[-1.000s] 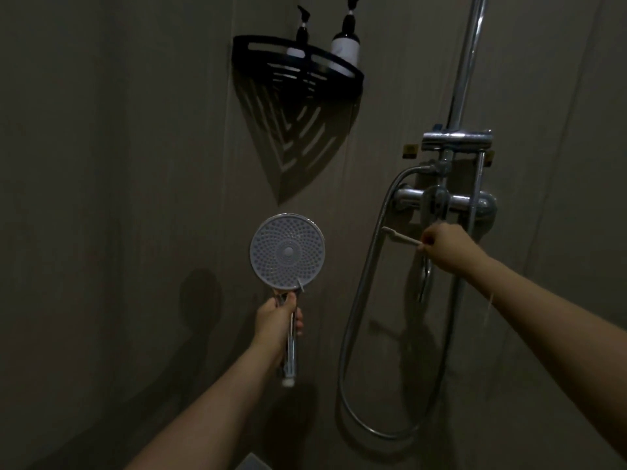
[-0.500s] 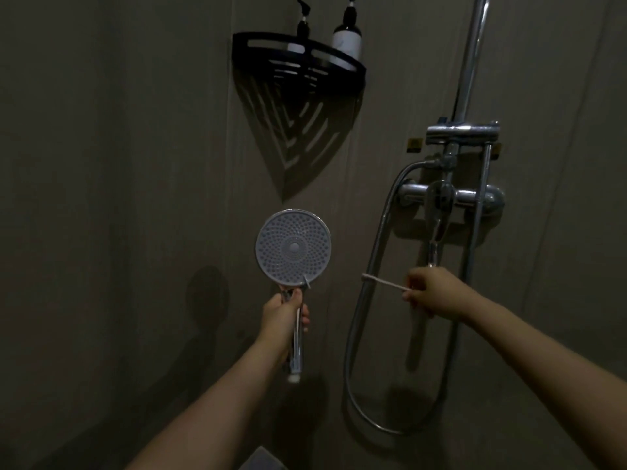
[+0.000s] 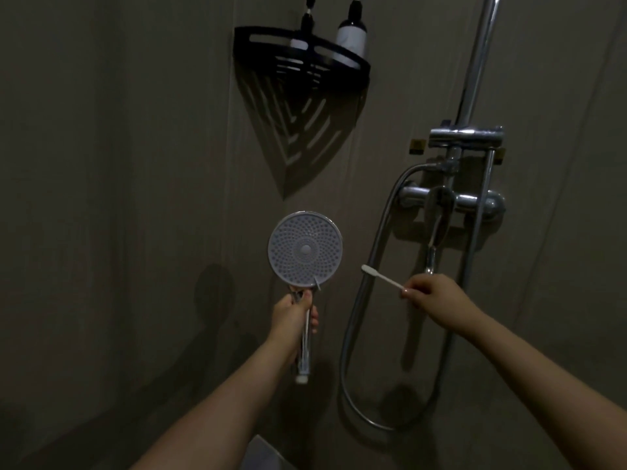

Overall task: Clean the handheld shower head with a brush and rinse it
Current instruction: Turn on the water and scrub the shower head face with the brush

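Brush [image 3: 382, 278] pinched in right hand [image 3: 428, 296] fingers, long axis pointing up-left at shower head [image 3: 305, 249], held face-on and upright by left hand [image 3: 294, 316] gripping its handle, still apart.

Head view — forward, slightly downward

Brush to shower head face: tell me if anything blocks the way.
Nothing visible does. The brush in the right hand points at the shower head, held by the left hand; only open air lies between them.
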